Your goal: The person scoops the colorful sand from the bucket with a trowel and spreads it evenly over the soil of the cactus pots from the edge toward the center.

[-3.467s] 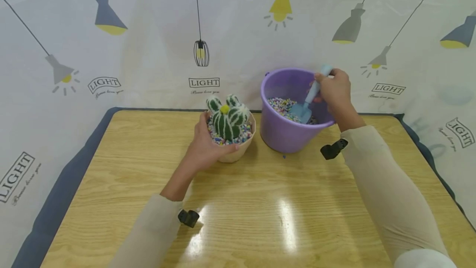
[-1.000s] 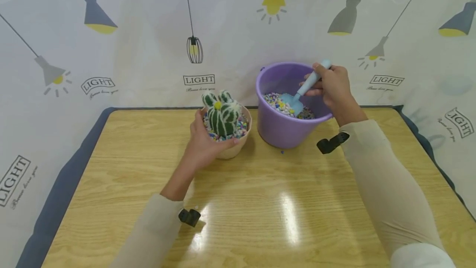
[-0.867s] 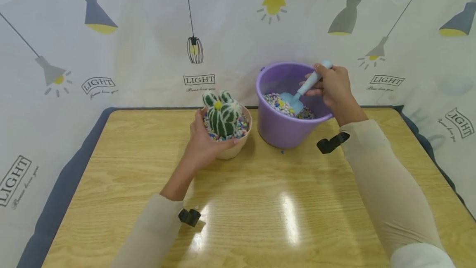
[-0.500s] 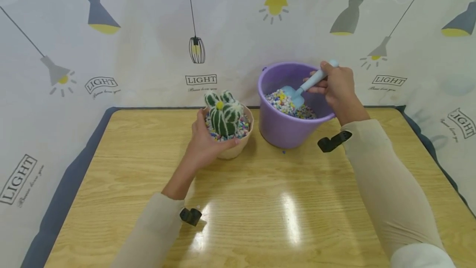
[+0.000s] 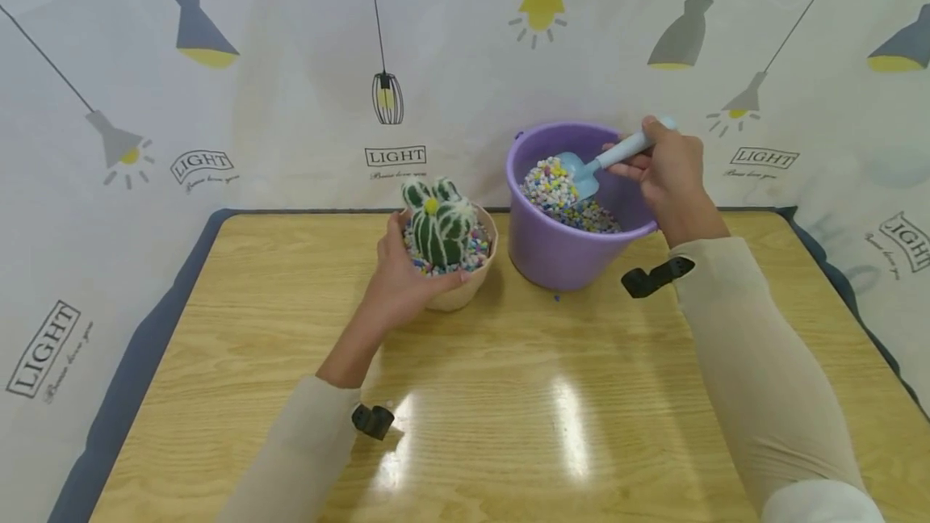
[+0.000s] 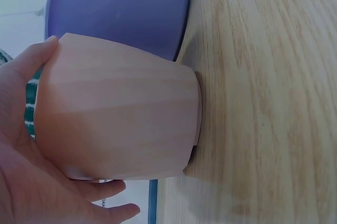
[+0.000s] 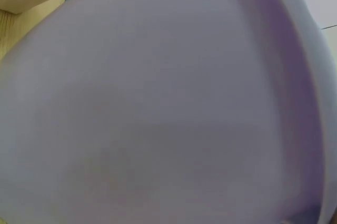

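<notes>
In the head view my left hand (image 5: pixel 403 281) holds the side of a cream plant pot (image 5: pixel 454 297), thumb in front and fingers round the far left. The pot holds a green-and-white cactus (image 5: pixel 439 236) set in coloured pebbles. Over the purple bucket (image 5: pixel 563 257), my right hand (image 5: pixel 672 172) grips the handle of a light blue hand shovel (image 5: pixel 617 153). The shovel's blade, inside the bucket, carries a heap of coloured pebbles (image 5: pixel 550 182). The left wrist view shows the pot (image 6: pixel 121 113) beside the bucket; in the right wrist view the bucket wall (image 7: pixel 158 103) hides the right hand's grip.
Both containers stand near the back edge of a wooden table (image 5: pixel 479 410), close together. A white cloth (image 5: pixel 305 103) printed with lamps hangs behind. One small blue pebble (image 5: pixel 557 298) lies in front of the bucket.
The shovel has tilted flatter and risen slightly, with a heap of pebbles now showing on its blade. My right hand has shifted a little right. The left hand stays on the pot.
</notes>
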The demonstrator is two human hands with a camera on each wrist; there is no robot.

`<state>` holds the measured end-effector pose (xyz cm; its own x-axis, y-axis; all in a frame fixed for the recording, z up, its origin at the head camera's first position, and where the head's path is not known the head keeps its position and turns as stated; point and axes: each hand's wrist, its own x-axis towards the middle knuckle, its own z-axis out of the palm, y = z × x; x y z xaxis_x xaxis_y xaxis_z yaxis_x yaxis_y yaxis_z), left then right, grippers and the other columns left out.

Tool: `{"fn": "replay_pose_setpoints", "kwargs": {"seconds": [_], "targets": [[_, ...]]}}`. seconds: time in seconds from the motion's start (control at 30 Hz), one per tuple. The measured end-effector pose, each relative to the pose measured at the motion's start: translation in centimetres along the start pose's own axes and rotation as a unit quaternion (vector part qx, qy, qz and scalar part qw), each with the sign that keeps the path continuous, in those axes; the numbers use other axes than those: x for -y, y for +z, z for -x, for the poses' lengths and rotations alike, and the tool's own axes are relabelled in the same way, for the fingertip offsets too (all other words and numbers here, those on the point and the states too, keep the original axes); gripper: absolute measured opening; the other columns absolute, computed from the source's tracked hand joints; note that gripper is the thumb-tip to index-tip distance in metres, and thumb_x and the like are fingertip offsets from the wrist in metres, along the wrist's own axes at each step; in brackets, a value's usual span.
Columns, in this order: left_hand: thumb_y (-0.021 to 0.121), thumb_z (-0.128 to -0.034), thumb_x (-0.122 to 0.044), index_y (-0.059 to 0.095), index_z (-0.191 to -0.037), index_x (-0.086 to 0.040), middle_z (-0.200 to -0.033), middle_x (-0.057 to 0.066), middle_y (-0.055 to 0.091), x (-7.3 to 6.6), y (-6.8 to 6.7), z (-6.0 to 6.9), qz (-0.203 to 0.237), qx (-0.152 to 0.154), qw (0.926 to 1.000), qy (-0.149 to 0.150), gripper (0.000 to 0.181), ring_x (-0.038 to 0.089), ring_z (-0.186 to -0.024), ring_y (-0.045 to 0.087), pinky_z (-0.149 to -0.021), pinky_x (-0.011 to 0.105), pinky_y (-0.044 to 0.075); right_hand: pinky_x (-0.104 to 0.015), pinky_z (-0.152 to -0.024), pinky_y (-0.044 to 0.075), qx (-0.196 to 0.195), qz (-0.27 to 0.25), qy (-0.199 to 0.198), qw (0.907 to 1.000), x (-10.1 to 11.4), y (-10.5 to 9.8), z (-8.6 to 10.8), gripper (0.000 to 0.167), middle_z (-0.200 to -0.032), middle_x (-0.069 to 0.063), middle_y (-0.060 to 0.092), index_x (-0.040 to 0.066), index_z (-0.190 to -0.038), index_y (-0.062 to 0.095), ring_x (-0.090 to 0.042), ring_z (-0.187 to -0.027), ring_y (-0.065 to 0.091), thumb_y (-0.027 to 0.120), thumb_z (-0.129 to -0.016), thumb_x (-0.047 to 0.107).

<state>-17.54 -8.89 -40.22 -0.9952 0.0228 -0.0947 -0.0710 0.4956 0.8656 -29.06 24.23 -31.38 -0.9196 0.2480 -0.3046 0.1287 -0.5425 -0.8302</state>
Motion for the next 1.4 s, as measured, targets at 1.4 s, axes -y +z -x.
{"fn": "replay_pose_setpoints", "kwargs": {"seconds": [1.4], "targets": [[0.081,-0.0681,-0.054,-0.006,-0.156,-0.022,-0.156,0.019,0.008,-0.9,1.4,1.2,-0.043,-0.053,0.9976,-0.015,0.128,0.042,-0.132,0.037,-0.104,0.057,0.039,-0.057,-0.102,0.038,-0.012,-0.223,0.043,0.9739,0.3,-1.7,4.3,0.034,-0.127,-0.019,0.050,0.019,-0.127,0.051,-0.042,-0.120,0.056,0.062,-0.095,0.012]]}}
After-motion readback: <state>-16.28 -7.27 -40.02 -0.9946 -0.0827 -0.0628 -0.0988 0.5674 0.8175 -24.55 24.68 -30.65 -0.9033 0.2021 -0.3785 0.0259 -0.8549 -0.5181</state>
